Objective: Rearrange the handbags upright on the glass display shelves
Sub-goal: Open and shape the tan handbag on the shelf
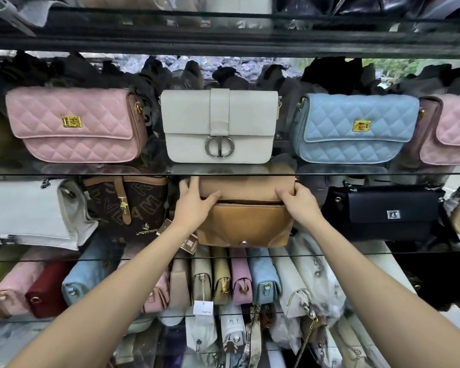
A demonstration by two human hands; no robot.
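A tan leather handbag [243,224] stands on the middle glass shelf [409,252], its flap lifted back under the shelf above. My left hand [194,203] grips its top left corner and my right hand [299,201] grips its top right corner. On the upper glass shelf [77,173] stand a pink quilted bag [75,124], a white bag [219,126] with a silver clasp, a blue quilted bag [353,127] and another pink quilted bag [452,128], all upright.
Left of the tan bag stand a brown monogram bag [125,205] and a white bag [29,211]; a black bag [385,211] stands to its right. Several bags are packed side by side on the lower shelf [223,282]. A dark shelf frame [223,41] runs overhead.
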